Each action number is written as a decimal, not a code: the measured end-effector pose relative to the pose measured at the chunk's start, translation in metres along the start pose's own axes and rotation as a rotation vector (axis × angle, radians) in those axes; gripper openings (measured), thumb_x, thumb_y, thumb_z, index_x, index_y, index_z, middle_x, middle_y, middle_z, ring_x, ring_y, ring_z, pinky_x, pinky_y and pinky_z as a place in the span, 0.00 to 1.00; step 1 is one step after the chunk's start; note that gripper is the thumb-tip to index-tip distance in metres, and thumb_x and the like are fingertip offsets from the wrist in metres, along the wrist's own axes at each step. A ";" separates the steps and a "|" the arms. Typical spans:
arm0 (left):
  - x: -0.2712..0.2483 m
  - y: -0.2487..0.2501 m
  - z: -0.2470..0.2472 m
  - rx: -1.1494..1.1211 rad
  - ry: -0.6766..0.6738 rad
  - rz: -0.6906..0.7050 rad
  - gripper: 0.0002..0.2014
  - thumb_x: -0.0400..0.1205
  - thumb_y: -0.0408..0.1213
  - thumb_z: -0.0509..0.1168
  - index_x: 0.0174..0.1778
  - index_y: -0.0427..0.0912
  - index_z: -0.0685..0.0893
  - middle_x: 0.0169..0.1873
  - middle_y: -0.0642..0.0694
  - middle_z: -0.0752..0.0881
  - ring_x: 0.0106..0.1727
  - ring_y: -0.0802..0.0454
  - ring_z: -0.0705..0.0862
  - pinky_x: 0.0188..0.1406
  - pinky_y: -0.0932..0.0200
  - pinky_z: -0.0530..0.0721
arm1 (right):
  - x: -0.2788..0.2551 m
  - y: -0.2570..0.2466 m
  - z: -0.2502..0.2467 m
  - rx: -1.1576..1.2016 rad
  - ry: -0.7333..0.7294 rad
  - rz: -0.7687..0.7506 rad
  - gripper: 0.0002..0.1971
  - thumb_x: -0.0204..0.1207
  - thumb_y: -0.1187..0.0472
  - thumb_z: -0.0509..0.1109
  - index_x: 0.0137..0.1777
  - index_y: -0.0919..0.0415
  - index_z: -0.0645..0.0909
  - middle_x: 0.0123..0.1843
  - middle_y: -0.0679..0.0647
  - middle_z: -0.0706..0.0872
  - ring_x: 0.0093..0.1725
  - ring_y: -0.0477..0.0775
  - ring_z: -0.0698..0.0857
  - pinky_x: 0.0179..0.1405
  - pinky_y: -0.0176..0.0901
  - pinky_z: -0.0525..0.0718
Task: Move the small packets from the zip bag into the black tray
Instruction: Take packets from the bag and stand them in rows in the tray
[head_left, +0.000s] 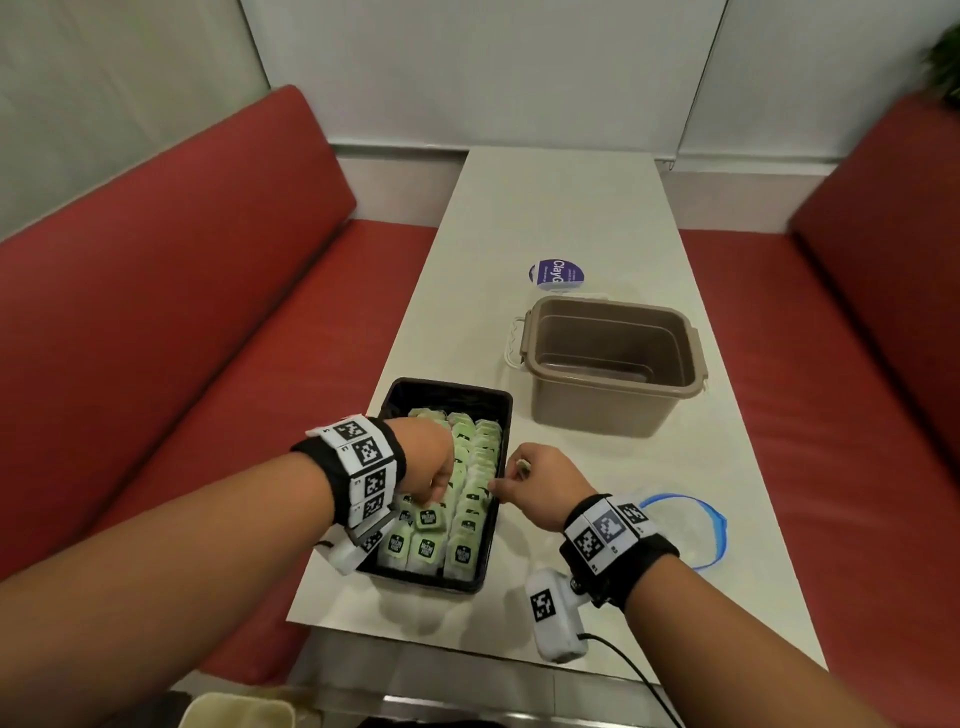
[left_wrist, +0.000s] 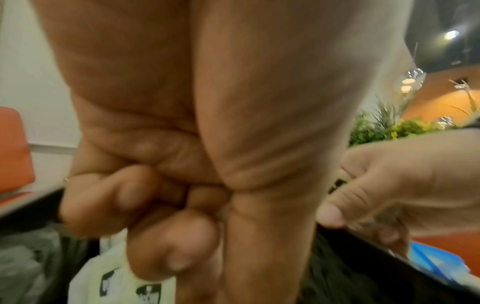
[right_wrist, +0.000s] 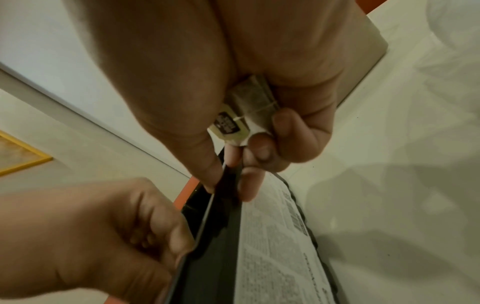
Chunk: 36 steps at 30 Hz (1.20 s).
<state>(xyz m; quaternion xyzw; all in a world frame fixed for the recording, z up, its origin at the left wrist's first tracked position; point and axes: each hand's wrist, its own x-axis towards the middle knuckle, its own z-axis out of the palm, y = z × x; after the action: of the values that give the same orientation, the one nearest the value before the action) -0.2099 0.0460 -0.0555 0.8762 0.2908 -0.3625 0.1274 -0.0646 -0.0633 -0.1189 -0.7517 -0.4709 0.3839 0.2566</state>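
Note:
The black tray (head_left: 448, 386) sits near the table's front left, filled with rows of several small green packets (head_left: 470, 519). My left hand (head_left: 434, 499) is over the tray, its curled fingers and thumb pinching a packet (left_wrist: 111, 273) in the left rows. My right hand (head_left: 501, 480) is at the tray's right rim (right_wrist: 228, 181): thumb and forefinger pinch the rim, while the other fingers hold a packet (right_wrist: 239, 117) against the palm. The zip bag (head_left: 698, 525), clear with a blue zip, lies flat on the table beyond my right wrist.
An open brown tub (head_left: 613, 364) stands behind the tray on the right, with a purple round lid (head_left: 556, 273) beyond it. Red bench seats (head_left: 182, 322) flank the narrow white table (head_left: 561, 208). A white marker device (head_left: 556, 618) hangs under my right wrist.

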 end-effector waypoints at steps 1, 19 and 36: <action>0.006 0.003 0.004 0.025 -0.071 0.006 0.08 0.77 0.34 0.75 0.51 0.44 0.93 0.49 0.51 0.92 0.47 0.55 0.86 0.49 0.59 0.84 | 0.001 0.000 0.000 0.012 0.012 -0.003 0.11 0.72 0.55 0.78 0.37 0.54 0.77 0.42 0.54 0.90 0.44 0.55 0.86 0.45 0.45 0.84; 0.059 0.015 0.015 0.188 -0.246 0.081 0.11 0.78 0.36 0.75 0.56 0.43 0.92 0.54 0.49 0.91 0.48 0.53 0.87 0.49 0.61 0.82 | -0.004 0.005 -0.005 0.153 0.024 0.065 0.12 0.74 0.51 0.68 0.47 0.53 0.68 0.41 0.51 0.80 0.38 0.54 0.79 0.37 0.44 0.75; 0.034 0.006 -0.018 -0.073 0.041 0.152 0.17 0.70 0.53 0.80 0.51 0.50 0.90 0.41 0.58 0.90 0.43 0.61 0.86 0.46 0.62 0.85 | -0.008 0.011 -0.023 0.429 0.074 -0.101 0.04 0.74 0.63 0.79 0.39 0.56 0.87 0.32 0.54 0.88 0.32 0.55 0.86 0.38 0.51 0.89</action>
<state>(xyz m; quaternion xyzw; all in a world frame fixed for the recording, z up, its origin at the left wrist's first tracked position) -0.1770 0.0630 -0.0671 0.8978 0.2391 -0.3231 0.1803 -0.0428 -0.0759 -0.1110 -0.6690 -0.4059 0.4339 0.4466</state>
